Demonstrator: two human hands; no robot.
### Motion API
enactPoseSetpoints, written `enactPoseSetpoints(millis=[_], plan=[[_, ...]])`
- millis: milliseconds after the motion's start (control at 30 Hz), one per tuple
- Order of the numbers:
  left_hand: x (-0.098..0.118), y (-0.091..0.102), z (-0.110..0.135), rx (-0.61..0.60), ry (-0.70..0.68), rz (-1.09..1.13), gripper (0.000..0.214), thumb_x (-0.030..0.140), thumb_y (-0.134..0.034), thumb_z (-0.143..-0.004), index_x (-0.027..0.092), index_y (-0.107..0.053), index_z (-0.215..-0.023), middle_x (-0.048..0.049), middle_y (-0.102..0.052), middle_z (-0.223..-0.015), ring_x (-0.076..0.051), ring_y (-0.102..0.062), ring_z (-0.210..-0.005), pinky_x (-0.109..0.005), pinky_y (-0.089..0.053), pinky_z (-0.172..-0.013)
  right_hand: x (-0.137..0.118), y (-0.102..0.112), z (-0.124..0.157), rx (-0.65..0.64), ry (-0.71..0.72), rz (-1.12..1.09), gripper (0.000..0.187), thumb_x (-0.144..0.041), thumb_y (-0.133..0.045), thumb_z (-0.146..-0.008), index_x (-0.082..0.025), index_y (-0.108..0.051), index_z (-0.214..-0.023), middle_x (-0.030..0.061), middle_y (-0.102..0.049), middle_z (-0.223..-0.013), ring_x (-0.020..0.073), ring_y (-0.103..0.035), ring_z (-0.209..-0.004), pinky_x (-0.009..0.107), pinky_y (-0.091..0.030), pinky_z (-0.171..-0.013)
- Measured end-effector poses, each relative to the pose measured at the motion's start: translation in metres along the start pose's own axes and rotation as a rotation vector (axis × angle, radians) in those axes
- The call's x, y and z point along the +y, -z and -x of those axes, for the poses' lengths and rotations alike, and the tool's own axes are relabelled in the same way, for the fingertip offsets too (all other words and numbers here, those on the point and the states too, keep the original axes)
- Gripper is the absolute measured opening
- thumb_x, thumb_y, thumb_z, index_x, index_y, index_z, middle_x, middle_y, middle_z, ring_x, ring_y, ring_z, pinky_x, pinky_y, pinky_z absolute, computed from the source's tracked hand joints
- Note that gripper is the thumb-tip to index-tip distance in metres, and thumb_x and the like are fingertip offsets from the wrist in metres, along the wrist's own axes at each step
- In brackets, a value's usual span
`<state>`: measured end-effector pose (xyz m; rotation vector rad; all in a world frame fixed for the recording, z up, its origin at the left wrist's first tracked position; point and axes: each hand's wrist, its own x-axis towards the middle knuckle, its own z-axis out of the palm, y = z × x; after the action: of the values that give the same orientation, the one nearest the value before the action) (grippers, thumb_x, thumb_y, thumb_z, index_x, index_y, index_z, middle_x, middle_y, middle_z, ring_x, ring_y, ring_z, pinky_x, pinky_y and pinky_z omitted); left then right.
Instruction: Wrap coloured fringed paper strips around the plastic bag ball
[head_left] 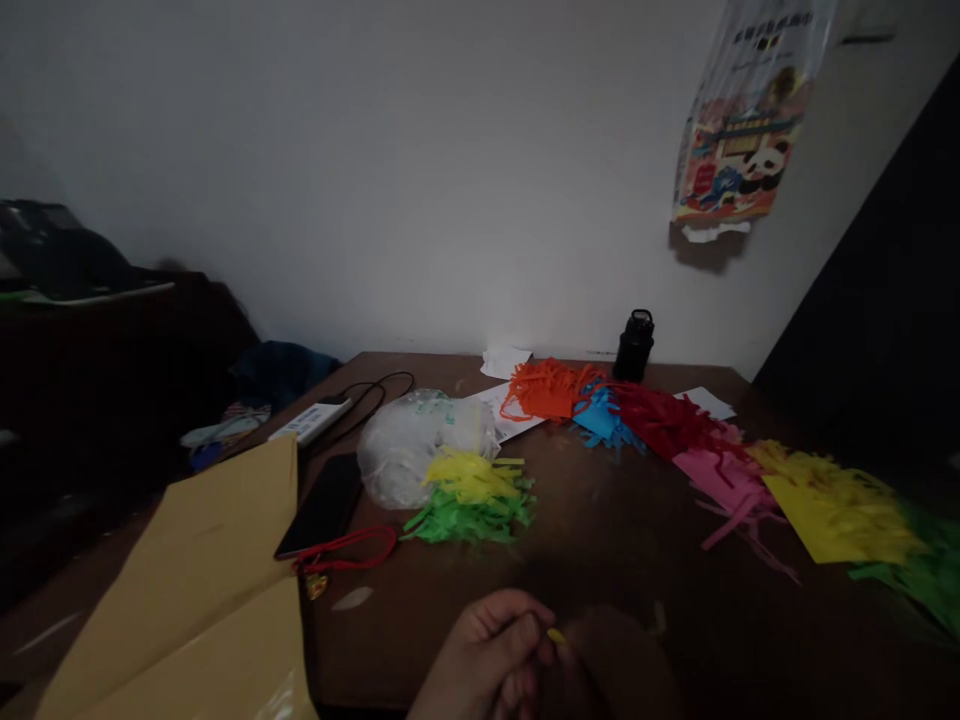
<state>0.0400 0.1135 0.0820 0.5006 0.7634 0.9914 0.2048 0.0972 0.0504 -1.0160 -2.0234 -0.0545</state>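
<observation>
My left hand (491,655) is at the bottom edge of the view, over the dark wooden table (600,540). Its fingers are curled and pinch a small yellow scrap (556,635). Just right of it lies a dim brownish shape (619,665), probably my right hand, but its fingers are lost in shadow. The nearest thing ahead is a small pile of yellow and green fringed paper (472,495), which leans against a crumpled clear plastic bag (412,445).
Fringed paper lies in a row at the right: orange (547,388), blue (600,415), red (664,420), pink (727,480), yellow (832,500), green (930,570). A black bottle (634,345) stands by the wall. At the left are a phone (322,505), red lanyard (352,550), brown envelopes (195,580) and power strip (311,420).
</observation>
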Motion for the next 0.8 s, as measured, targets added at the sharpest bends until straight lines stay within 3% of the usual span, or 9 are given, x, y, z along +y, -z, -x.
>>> enactPoseSetpoints(millis=[100, 167, 267, 333, 567, 800], plan=[[-0.006, 0.003, -0.001, -0.008, -0.053, -0.072, 0.041, 0.049, -0.085, -0.058, 0.013, -0.069, -0.068, 0.0017, -0.062, -0.050, -0.002, -0.043, -0.031, -0.011, -0.035, -0.030, 0.004, -0.010, 0.005, 0.012, 0.028, 0.018, 0.024, -0.036, -0.054, -0.095, -0.018, -0.060, -0.111, 0.0060, -0.062, -0.109, 0.0155, -0.062, -0.087, 0.034, -0.054, -0.076], [-0.009, 0.005, -0.002, -0.009, -0.086, -0.140, 0.044, 0.053, -0.084, -0.057, 0.013, -0.067, -0.066, 0.0023, -0.061, -0.049, -0.003, -0.045, -0.031, -0.012, -0.035, -0.030, 0.007, -0.018, 0.008, 0.020, 0.045, 0.030, 0.021, -0.037, -0.051, -0.096, -0.019, -0.061, -0.099, 0.0023, -0.064, -0.093, 0.0122, -0.060, -0.074, 0.028, -0.052, -0.067], [-0.011, 0.008, 0.000, -0.013, -0.137, -0.250, 0.048, 0.058, -0.081, -0.059, 0.013, -0.065, -0.064, 0.0027, -0.060, -0.050, -0.004, -0.047, -0.033, -0.013, -0.037, -0.031, 0.010, -0.023, 0.011, 0.027, 0.064, 0.051, 0.025, -0.032, -0.047, -0.096, -0.022, -0.058, -0.076, -0.0026, -0.056, -0.064, 0.0106, -0.051, -0.055, 0.023, -0.044, -0.055], [-0.010, 0.009, 0.003, -0.023, -0.156, -0.324, 0.050, 0.061, -0.078, -0.061, 0.013, -0.063, -0.063, 0.0022, -0.060, -0.052, -0.005, -0.048, -0.034, -0.014, -0.038, -0.033, 0.010, -0.021, 0.012, 0.031, 0.068, 0.066, 0.029, -0.028, -0.043, -0.096, -0.023, -0.054, -0.069, -0.0023, -0.051, -0.057, 0.0119, -0.048, -0.051, 0.023, -0.040, -0.051], [-0.012, 0.005, 0.010, -0.019, -0.184, -0.467, 0.053, 0.066, -0.069, -0.068, 0.014, -0.060, -0.063, 0.0000, -0.061, -0.054, -0.006, -0.049, -0.036, -0.016, -0.037, -0.037, 0.008, -0.002, 0.011, -0.018, 0.093, 0.062, 0.024, -0.021, -0.042, -0.093, -0.023, -0.050, -0.070, -0.0029, -0.051, -0.057, 0.0126, -0.049, -0.051, 0.024, -0.036, -0.050], [-0.014, 0.009, 0.015, -0.013, -0.361, -0.651, 0.046, 0.058, -0.061, -0.080, 0.015, -0.064, -0.066, -0.0010, -0.061, -0.061, -0.007, -0.052, -0.042, -0.016, -0.040, -0.044, 0.001, 0.002, 0.005, -0.065, 0.052, 0.034, 0.030, -0.027, -0.031, -0.100, -0.023, -0.054, -0.082, -0.0020, -0.059, -0.064, 0.0119, -0.056, -0.055, 0.022, -0.040, -0.052]])
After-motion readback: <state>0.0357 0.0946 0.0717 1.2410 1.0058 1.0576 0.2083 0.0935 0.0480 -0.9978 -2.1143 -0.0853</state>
